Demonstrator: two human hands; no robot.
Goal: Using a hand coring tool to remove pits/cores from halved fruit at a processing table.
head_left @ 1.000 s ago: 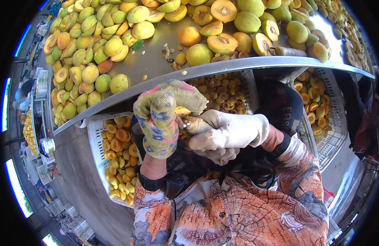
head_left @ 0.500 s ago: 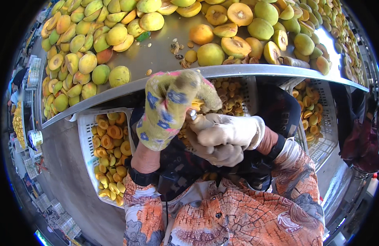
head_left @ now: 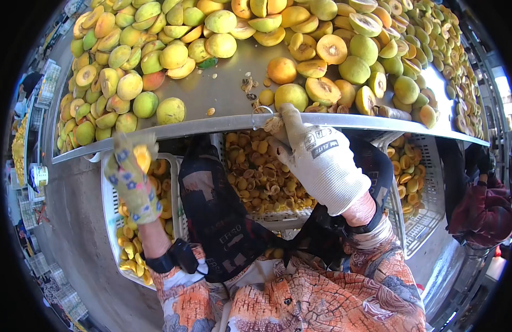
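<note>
My left hand (head_left: 133, 182), in a yellow-green flowered glove, is over the white crate at the left. It is blurred by motion, with a yellow piece of peach (head_left: 142, 157) held against the fingers. My right hand (head_left: 322, 160), in a white knitted glove, is at the table's metal edge, its fingers closed round a pitting tool with a metal ring (head_left: 262, 117). A pale brown scrap, perhaps part of a stone, is by the ring at the fingertips. The tool's handle is hidden in the glove. Just beyond lies a whole yellow-green peach (head_left: 291, 97).
Peaches, many of them halved, cover much of the metal table (head_left: 211, 91). The left crate (head_left: 109, 207) holds pitted halves; a crate between my knees holds stones and scraps (head_left: 261, 182). Another crate (head_left: 427, 213) is at the right, near a person in dark red (head_left: 483, 213).
My hands, together over my lap before, are apart now. The left has swung over the left crate with the peach piece; the right has moved up to the table edge with the tool.
</note>
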